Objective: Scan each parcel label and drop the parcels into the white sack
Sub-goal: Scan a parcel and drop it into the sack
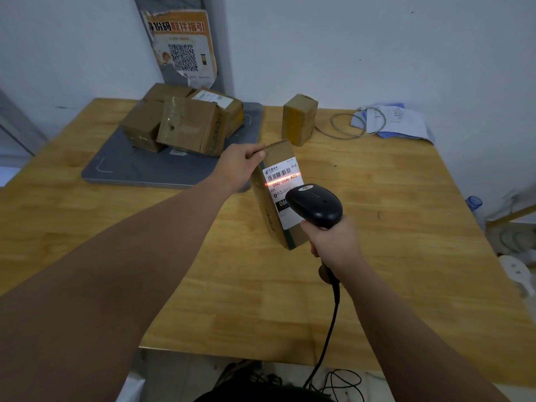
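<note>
Beyond and left of the left hand's [242,166] grip on the upright parcel [265,204], a pile of boxes [188,123] on a grey platform [139,166] blocks the way. A lone box [300,118] stands beyond the grip to the right. The scanner [317,205] crowds the near right side, and bare tabletop [391,198] lies open farther right.

Pad: grey flat rectangular scale pad [121,166] sits back left on the pale wooden table [377,198].
Pile: brown cardboard boxes [188,123] heaped on the pad.
Lone box: small taped cardboard box [300,118], just right of the pad.
Parcel: tall labelled cardboard parcel [275,198] at the pad's near right corner, left hand [240,166] gripping its top.
Scanner: black handheld scanner [316,204] up in the right hand [333,242], right before the parcel.
Poster: orange paper poster [182,44] behind the pad.
</note>
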Action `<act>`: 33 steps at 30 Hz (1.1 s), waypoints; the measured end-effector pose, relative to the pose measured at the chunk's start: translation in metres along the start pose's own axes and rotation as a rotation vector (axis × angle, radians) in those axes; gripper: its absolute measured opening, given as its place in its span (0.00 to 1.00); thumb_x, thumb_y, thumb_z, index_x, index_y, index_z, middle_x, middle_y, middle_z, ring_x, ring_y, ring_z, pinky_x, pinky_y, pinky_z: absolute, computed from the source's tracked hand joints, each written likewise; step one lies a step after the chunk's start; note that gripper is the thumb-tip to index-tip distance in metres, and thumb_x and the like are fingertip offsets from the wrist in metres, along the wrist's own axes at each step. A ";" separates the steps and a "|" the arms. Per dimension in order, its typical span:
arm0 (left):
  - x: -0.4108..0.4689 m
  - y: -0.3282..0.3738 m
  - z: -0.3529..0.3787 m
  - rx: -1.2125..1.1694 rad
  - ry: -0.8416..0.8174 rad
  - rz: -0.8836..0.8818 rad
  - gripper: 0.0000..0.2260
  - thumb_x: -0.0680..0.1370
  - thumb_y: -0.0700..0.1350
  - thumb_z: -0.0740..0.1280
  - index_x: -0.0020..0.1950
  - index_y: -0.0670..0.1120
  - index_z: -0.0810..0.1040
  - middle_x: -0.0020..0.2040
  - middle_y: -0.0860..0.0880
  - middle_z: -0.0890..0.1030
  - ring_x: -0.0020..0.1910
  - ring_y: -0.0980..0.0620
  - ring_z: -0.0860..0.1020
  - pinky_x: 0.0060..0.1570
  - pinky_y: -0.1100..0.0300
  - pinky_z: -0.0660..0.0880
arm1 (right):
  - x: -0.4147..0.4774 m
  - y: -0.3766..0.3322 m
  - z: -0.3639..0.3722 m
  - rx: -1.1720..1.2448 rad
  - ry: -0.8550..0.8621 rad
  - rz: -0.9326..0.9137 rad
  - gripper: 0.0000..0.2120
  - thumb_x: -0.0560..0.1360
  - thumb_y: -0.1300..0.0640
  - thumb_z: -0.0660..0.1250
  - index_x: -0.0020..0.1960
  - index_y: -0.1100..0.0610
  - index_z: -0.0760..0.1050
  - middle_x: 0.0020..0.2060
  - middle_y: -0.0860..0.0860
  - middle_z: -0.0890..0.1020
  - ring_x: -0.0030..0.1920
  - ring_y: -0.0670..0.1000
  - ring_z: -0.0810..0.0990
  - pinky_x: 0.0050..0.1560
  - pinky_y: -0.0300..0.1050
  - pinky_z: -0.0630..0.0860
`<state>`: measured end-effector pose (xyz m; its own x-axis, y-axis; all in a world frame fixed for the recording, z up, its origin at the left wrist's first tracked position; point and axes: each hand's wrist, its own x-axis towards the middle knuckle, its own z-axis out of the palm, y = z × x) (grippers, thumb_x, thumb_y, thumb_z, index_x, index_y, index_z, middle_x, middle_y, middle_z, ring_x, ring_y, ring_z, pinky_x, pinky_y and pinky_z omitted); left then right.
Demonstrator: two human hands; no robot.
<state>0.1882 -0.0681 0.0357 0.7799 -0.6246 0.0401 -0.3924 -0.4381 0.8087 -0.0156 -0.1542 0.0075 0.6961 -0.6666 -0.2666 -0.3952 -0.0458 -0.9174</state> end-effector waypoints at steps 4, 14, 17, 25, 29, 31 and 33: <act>0.001 -0.001 0.001 0.002 0.009 -0.016 0.17 0.82 0.43 0.62 0.70 0.42 0.73 0.65 0.45 0.77 0.64 0.50 0.74 0.65 0.55 0.71 | -0.002 -0.002 0.000 0.014 0.015 -0.021 0.04 0.73 0.62 0.69 0.40 0.62 0.77 0.25 0.51 0.73 0.21 0.42 0.70 0.23 0.31 0.68; 0.003 -0.007 0.000 -0.001 0.000 -0.025 0.17 0.82 0.44 0.62 0.71 0.43 0.72 0.65 0.44 0.77 0.64 0.49 0.74 0.66 0.51 0.71 | -0.004 -0.004 0.000 0.016 0.020 -0.044 0.05 0.73 0.63 0.70 0.43 0.65 0.77 0.25 0.52 0.72 0.23 0.45 0.69 0.23 0.32 0.67; 0.002 -0.009 -0.002 0.040 -0.021 -0.036 0.16 0.82 0.44 0.62 0.69 0.42 0.74 0.61 0.44 0.79 0.61 0.49 0.76 0.62 0.54 0.73 | -0.005 -0.004 0.001 0.021 0.024 -0.053 0.05 0.73 0.63 0.70 0.42 0.64 0.77 0.26 0.53 0.73 0.24 0.47 0.70 0.24 0.34 0.67; -0.049 -0.050 0.043 0.117 -0.186 -0.285 0.19 0.84 0.49 0.55 0.70 0.40 0.72 0.67 0.42 0.74 0.65 0.45 0.72 0.57 0.58 0.67 | 0.007 -0.004 -0.009 -0.010 0.001 0.036 0.11 0.73 0.61 0.69 0.33 0.60 0.73 0.24 0.54 0.74 0.20 0.46 0.71 0.27 0.40 0.71; -0.055 -0.055 0.060 -0.122 -0.239 -0.516 0.24 0.82 0.58 0.55 0.74 0.47 0.65 0.70 0.46 0.70 0.65 0.44 0.71 0.57 0.53 0.71 | 0.018 0.004 -0.020 -0.135 -0.039 0.077 0.04 0.73 0.57 0.70 0.42 0.57 0.77 0.33 0.54 0.80 0.29 0.49 0.77 0.33 0.42 0.73; -0.056 -0.057 0.064 -0.221 -0.238 -0.633 0.27 0.80 0.61 0.57 0.76 0.50 0.60 0.73 0.47 0.66 0.67 0.43 0.70 0.61 0.47 0.72 | 0.026 0.016 -0.022 -0.342 0.018 0.081 0.09 0.71 0.51 0.70 0.46 0.55 0.78 0.44 0.53 0.81 0.43 0.52 0.79 0.45 0.48 0.75; -0.057 -0.058 0.069 -0.335 -0.214 -0.701 0.29 0.79 0.62 0.57 0.77 0.55 0.56 0.75 0.48 0.64 0.69 0.43 0.68 0.63 0.44 0.71 | 0.026 0.021 -0.023 -0.484 0.028 0.107 0.12 0.70 0.48 0.70 0.50 0.53 0.78 0.50 0.48 0.76 0.55 0.53 0.75 0.57 0.53 0.73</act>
<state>0.1329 -0.0514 -0.0536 0.6669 -0.4015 -0.6277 0.3471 -0.5780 0.7385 -0.0193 -0.1894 -0.0116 0.6226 -0.7061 -0.3371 -0.7011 -0.3122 -0.6411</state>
